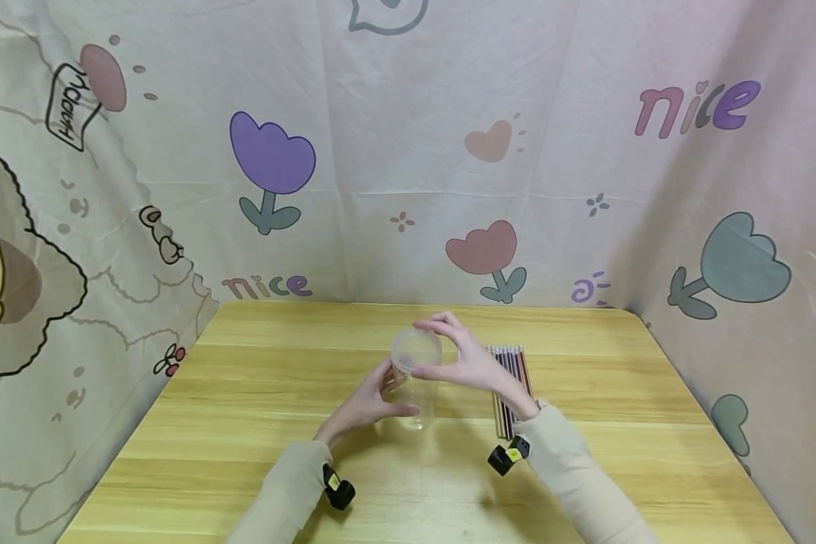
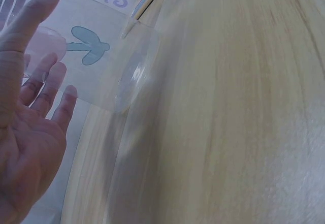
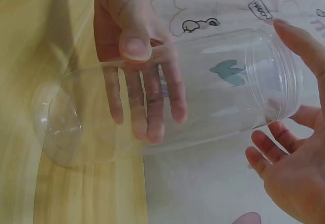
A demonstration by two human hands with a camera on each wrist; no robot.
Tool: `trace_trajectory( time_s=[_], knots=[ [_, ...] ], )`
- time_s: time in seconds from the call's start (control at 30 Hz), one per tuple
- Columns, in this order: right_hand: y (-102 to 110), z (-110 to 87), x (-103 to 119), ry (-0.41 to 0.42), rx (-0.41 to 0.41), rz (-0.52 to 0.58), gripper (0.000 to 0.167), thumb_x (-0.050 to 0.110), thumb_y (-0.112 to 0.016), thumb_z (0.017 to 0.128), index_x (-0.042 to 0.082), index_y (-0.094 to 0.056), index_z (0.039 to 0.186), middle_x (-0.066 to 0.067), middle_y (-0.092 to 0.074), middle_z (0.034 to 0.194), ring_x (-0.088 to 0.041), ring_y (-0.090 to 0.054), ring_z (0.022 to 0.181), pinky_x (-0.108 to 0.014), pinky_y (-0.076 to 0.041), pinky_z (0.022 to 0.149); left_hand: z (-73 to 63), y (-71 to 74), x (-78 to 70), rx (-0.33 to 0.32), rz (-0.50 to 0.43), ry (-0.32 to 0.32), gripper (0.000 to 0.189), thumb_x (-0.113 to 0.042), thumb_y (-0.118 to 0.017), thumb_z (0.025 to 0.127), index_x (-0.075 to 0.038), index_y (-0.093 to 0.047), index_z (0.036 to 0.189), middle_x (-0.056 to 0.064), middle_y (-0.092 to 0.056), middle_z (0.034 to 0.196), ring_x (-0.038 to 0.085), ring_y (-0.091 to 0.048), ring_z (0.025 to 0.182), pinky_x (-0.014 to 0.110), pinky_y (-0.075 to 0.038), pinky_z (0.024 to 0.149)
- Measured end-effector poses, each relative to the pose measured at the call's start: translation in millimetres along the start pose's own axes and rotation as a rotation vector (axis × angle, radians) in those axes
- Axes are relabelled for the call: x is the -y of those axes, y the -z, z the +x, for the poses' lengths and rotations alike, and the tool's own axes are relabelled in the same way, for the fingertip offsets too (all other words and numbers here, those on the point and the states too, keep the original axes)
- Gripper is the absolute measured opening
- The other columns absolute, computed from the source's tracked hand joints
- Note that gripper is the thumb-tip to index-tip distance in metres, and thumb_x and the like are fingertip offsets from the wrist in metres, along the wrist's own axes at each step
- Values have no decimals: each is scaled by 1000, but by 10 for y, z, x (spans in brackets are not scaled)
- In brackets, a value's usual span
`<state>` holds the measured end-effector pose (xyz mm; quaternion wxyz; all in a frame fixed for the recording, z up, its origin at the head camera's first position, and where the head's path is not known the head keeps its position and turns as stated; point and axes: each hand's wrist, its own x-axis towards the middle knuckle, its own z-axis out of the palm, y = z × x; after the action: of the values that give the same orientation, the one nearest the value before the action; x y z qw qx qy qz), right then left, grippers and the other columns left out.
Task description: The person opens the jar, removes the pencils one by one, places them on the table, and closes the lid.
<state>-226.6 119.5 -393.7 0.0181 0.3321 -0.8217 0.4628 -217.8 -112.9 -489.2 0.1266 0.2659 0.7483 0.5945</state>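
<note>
A clear plastic jar [image 1: 423, 397] stands near the middle of the table, its round top [image 1: 416, 349] looking translucent. My left hand [image 1: 370, 397] holds the jar's body from the left. In the right wrist view, its thumb lies on the near side and the other fingers show through the clear wall [image 3: 213, 125]. My right hand [image 1: 465, 363] spans the top, thumb and fingers gripping opposite sides of the rim [image 3: 284, 76]. Whether a separate lid sits there is hard to tell.
Several pencils [image 1: 517, 364] lie side by side right of the jar, partly under the right forearm. The wooden table [image 1: 279, 355] meets a patterned cloth backdrop [image 1: 381, 249] behind and at both sides.
</note>
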Motion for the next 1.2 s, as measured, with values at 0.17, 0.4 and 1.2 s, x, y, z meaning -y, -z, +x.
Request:
trace_trajectory(
  time_s=[0.17, 0.4, 1.2],
  knots=[
    [96, 4, 12, 43, 107, 108, 83, 15, -82, 83, 12, -39, 154, -8, -39, 160, -31, -32, 151, -61, -26, 125, 3, 2, 18, -2, 0, -11, 100, -19, -84, 82, -19, -21, 160, 12, -35, 163, 38, -35, 150, 59, -29, 124],
    [195, 15, -22, 98, 224, 233, 70, 6, -73, 90, 7, -41, 152, -9, -44, 159, -27, -32, 153, -56, -23, 128, 10, 1, 36, -4, 2, -18, 102, -18, -85, 81, -18, -20, 161, 12, -35, 163, 37, -35, 149, 59, -29, 124],
    [143, 33, -95, 137, 209, 265, 77, 2, -76, 86, 6, -38, 153, -13, -46, 156, -27, -40, 147, -58, -28, 125, 16, -12, 31, -18, -3, 24, 102, -20, -85, 81, -17, -22, 160, 14, -32, 164, 39, -37, 148, 58, -30, 124]
  ],
)
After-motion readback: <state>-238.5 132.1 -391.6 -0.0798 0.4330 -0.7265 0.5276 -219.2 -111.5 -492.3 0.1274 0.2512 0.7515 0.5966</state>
